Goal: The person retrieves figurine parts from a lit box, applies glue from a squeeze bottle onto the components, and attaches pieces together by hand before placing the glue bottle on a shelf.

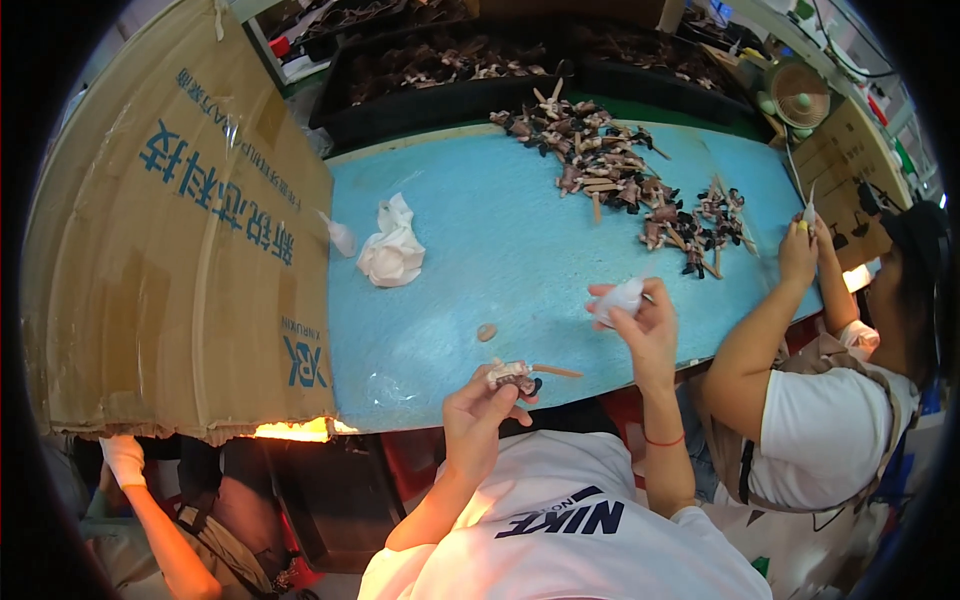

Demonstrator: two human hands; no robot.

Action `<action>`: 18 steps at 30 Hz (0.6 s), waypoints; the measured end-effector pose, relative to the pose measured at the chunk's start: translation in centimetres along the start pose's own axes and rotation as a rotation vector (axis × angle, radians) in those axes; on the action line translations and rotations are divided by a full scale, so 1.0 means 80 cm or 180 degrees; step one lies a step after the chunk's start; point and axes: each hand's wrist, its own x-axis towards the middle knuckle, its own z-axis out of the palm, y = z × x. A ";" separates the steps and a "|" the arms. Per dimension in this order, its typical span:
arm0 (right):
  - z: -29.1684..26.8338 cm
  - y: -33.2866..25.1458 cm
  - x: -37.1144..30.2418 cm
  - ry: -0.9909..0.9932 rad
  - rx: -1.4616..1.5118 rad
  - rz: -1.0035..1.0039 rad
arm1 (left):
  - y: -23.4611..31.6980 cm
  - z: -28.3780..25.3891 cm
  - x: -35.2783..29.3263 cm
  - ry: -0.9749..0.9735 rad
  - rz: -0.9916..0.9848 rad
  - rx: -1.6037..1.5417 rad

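Note:
My left hand (478,420), near the table's front edge, is closed round a small figurine (512,378) with a pale top, a brownish body and dark feet. A thin wooden stick (556,371) juts from the figurine to the right. To the right and higher up, my right hand (648,335) grips a small white squeeze bottle (620,298), which is partly covered by my fingers. Just beyond my left hand a small beige lump (486,332) lies on the blue tabletop (460,260); its kind is too small to tell.
Heaped figurines with sticks (605,165) lie at the far right. A crumpled tissue (392,252) and another squeeze bottle (341,237) lie left, beside a tall cardboard box (180,250). Black trays (400,105) stand behind. A co-worker (830,420) sits close on my right, holding a pointed bottle.

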 end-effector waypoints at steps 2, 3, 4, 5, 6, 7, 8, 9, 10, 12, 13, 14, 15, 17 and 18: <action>-0.007 -0.009 -0.015 0.0116 -0.0155 -0.0092 | 0.000 0.004 0.000 0.0060 0.0210 0.0142; -0.011 -0.014 -0.024 0.0295 -0.0334 -0.0214 | 0.000 0.006 0.000 0.0053 0.0384 0.0279; -0.011 -0.017 -0.033 0.0261 -0.0320 -0.0187 | -0.001 0.007 0.001 0.0097 0.0392 0.0286; -0.010 -0.021 -0.043 0.0453 -0.0284 -0.0199 | -0.002 0.008 0.002 0.0175 0.0540 0.0439; -0.008 -0.025 -0.051 0.0649 -0.0246 -0.0216 | -0.001 0.010 0.001 0.0246 0.0688 0.0598; -0.005 -0.027 -0.059 0.0622 -0.0228 -0.0193 | 0.000 0.012 0.000 0.0283 0.0695 0.0612; -0.002 -0.029 -0.065 0.0677 -0.0460 -0.0520 | 0.001 0.013 -0.001 0.0322 0.0771 0.0649; -0.001 -0.031 -0.069 0.0744 -0.0699 -0.0856 | -0.001 0.014 -0.001 0.0346 0.0842 0.0679; 0.003 -0.034 -0.070 0.0732 -0.0690 -0.0843 | -0.002 0.014 -0.001 0.0365 0.0842 0.0686; 0.011 -0.042 -0.074 0.0532 -0.0642 -0.1260 | -0.006 0.011 -0.002 0.0438 0.1035 0.0897; 0.013 -0.046 -0.079 0.0536 -0.0600 -0.1181 | -0.007 0.010 -0.002 0.0457 0.1032 0.0899; 0.015 -0.051 -0.084 0.0523 -0.0598 -0.1167 | -0.008 0.008 -0.002 0.0481 0.1269 0.1193; 0.017 -0.055 -0.089 0.0468 -0.0482 -0.1243 | -0.009 0.006 -0.002 0.0492 0.1500 0.1486; 0.010 -0.052 -0.094 0.0330 -0.0600 -0.1607 | -0.005 0.008 -0.003 0.0560 0.1637 0.1706; 0.013 -0.054 -0.096 0.0331 -0.0604 -0.1597 | -0.002 0.009 -0.004 0.0620 0.1780 0.1931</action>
